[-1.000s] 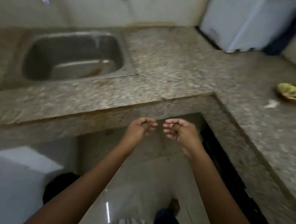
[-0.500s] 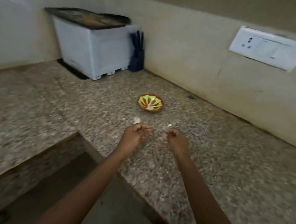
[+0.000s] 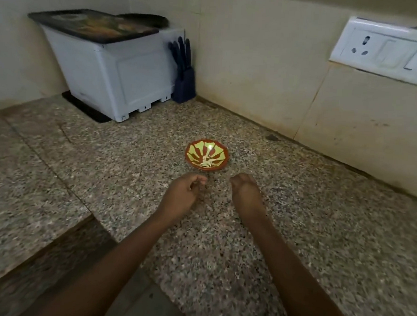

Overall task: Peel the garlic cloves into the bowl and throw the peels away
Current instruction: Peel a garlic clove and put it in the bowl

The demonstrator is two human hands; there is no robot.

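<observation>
Head view: a speckled granite counter point(image 3: 308, 225) fills most of the scene and runs back into a corner of cream wall. A small round bowl point(image 3: 206, 157), red-brown with yellow-green petal stripes, sits upright on the counter near the middle. A few pale pieces point(image 3: 206, 163) lie in the bottom of the bowl on its near side. They look like garlic cloves, but they are too small and blurred to be sure.

Two bare forearms reach in from the bottom edge toward the bowl. The left hand point(image 3: 183, 195) is just in front of the bowl and a little to its left, with its back facing up. Its fingers curl in toward the thumb with the tips close together, so the grip is nearly closed. Whether anything is pinched in it cannot be told. The right hand point(image 3: 245, 190) is just in front of the bowl and a little to its right, seen from the back. Its fingers fold under and are hidden, so its grip and anything in it cannot be told. Neither hand touches the bowl, and a strip of bare counter shows between them.

Behind the bowl and to its left, in the corner, stands a white plastic box point(image 3: 114, 78) with a dark patterned tray point(image 3: 93, 27) lying on top. Beside the box, behind the bowl, a dark blue knife block point(image 3: 185, 83) holds dark-handled knives against the wall. Behind the bowl and far to its right, a white socket plate point(image 3: 384, 56) is fixed on the wall.
</observation>
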